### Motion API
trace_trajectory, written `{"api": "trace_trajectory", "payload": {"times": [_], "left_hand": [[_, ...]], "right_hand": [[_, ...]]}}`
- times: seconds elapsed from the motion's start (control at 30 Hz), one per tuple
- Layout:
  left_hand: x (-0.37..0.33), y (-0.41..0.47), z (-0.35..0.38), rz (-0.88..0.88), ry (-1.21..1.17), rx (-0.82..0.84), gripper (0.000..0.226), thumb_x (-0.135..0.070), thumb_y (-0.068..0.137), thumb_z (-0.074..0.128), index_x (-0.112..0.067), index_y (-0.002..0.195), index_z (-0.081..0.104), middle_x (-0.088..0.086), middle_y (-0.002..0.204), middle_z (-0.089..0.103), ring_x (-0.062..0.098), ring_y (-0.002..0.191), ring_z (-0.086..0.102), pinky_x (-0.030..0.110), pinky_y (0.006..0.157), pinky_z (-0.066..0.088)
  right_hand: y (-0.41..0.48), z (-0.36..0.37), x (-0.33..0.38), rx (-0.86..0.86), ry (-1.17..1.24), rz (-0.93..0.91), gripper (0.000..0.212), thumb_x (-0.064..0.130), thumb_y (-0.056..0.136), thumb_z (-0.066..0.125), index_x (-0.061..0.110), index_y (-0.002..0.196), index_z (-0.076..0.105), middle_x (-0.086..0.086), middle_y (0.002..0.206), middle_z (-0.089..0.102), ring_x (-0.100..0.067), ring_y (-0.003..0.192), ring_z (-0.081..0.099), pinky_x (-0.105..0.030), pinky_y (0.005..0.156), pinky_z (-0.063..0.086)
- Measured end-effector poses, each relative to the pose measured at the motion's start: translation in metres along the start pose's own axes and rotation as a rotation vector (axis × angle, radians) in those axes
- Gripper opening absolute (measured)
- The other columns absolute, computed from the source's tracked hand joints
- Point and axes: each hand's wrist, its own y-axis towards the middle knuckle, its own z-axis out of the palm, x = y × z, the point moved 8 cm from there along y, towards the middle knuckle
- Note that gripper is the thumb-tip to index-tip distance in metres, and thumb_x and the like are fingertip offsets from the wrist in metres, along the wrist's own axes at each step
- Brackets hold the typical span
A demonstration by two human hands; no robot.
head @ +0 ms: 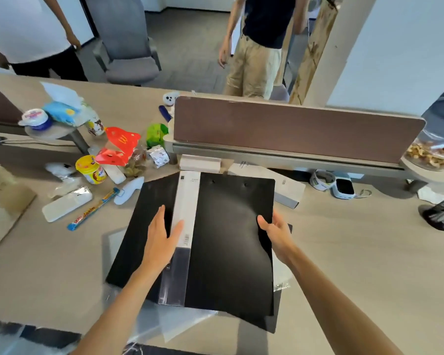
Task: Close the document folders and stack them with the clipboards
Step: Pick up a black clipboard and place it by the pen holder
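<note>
The fingers of the left hand are held straight and close together, laid flat across the white spine label and the left cover of a black folder; nothing is gripped by them. The right hand is closed over the folder's right edge, the thumb pressed on top of the cover and the other fingers hidden beneath it, so that the edge is pinched between them. Both forearms are bare.

The folder is seen lying spine-up and partly open, its two black covers sloping away to either side of the white strip. It is placed in the middle of the pale desk, just in front of the person. Another flat black board is partly covered by it and shows at its lower right corner and right edge; whether this is a clipboard cannot be told. Clear plastic sleeves are spread under the near edge.

Snack wrappers and a red paper box are scattered to the left, well apart from the folder. A brown divider panel is set along the far side of the desk, and two standing people are partly visible beyond it.
</note>
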Motion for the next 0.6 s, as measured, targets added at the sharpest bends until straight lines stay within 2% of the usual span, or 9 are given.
{"api": "trace_trajectory", "payload": {"times": [0.07,0.13,0.2,0.27,0.33,0.43,0.53,0.6], "left_hand": [[-0.032,-0.011,-0.018,0.047,-0.076,-0.052,0.072,-0.051,0.092,0.052,-0.025,0.151,0.021,0.002,0.155,0.032,0.022,0.14,0.035,0.047,0.113,0.035],[-0.06,-0.023,-0.028,0.066,-0.166,-0.078,0.065,-0.055,0.089,0.052,-0.029,0.145,0.031,-0.002,0.145,0.045,0.018,0.13,0.048,0.044,0.105,0.044],[-0.089,-0.039,-0.032,0.059,-0.214,-0.111,0.054,-0.044,0.093,0.055,-0.027,0.141,0.037,-0.006,0.132,0.053,0.018,0.118,0.054,0.034,0.091,0.047],[-0.116,-0.055,-0.032,0.056,-0.232,-0.158,0.052,-0.036,0.093,0.058,-0.022,0.139,0.039,-0.006,0.121,0.052,0.019,0.11,0.055,0.029,0.083,0.044],[-0.136,-0.068,-0.027,0.057,-0.28,-0.201,0.053,-0.031,0.091,0.062,-0.021,0.137,0.04,-0.006,0.119,0.052,0.016,0.106,0.054,0.028,0.082,0.043],[-0.153,-0.079,-0.007,0.053,-0.434,-0.232,0.048,-0.019,0.087,0.069,-0.02,0.129,0.044,-0.001,0.123,0.06,0.018,0.106,0.06,0.027,0.082,0.047],[-0.166,-0.083,0.041,0.036,-0.553,-0.193,0.037,-0.01,0.085,0.07,-0.025,0.113,0.051,0.006,0.117,0.065,0.023,0.101,0.064,0.036,0.086,0.052],[-0.173,-0.082,0.081,0.001,-0.597,-0.148,0.031,-0.01,0.085,0.068,-0.02,0.111,0.053,0.008,0.11,0.065,0.024,0.096,0.062,0.037,0.083,0.051]], "right_hand": [[0.005,0.0,0.019,0.069,0.046,-0.035,0.033,0.015,0.098,0.05,0.023,0.13,0.052,-0.001,0.124,0.066,-0.022,0.11,0.066,-0.045,0.096,0.052],[0.008,0.0,0.04,0.138,0.075,-0.095,0.034,0.018,0.097,0.051,0.026,0.13,0.053,-0.001,0.129,0.064,-0.025,0.118,0.061,-0.048,0.101,0.047],[0.005,-0.001,0.063,0.199,0.103,-0.154,0.03,0.017,0.096,0.053,0.025,0.124,0.059,-0.002,0.127,0.065,-0.027,0.12,0.06,-0.048,0.103,0.045],[0.001,-0.005,0.086,0.237,0.103,-0.214,0.028,0.013,0.096,0.052,0.024,0.119,0.062,-0.003,0.124,0.067,-0.024,0.117,0.061,-0.045,0.101,0.047],[-0.003,-0.015,0.103,0.223,0.051,-0.276,0.028,0.013,0.095,0.053,0.02,0.122,0.058,-0.003,0.125,0.066,-0.021,0.117,0.061,-0.042,0.101,0.048],[-0.005,-0.045,0.115,0.1,-0.059,-0.35,0.035,0.02,0.089,0.065,0.017,0.12,0.051,-0.003,0.125,0.058,-0.019,0.116,0.057,-0.038,0.101,0.048],[-0.014,-0.087,0.105,0.047,-0.1,-0.297,0.05,0.02,0.088,0.066,0.019,0.13,0.039,0.01,0.115,0.052,-0.005,0.102,0.055,-0.022,0.09,0.046],[-0.015,-0.122,0.084,0.029,-0.09,-0.213,0.05,0.025,0.092,0.061,0.014,0.134,0.037,0.006,0.121,0.055,-0.01,0.103,0.058,-0.022,0.086,0.047]]}}
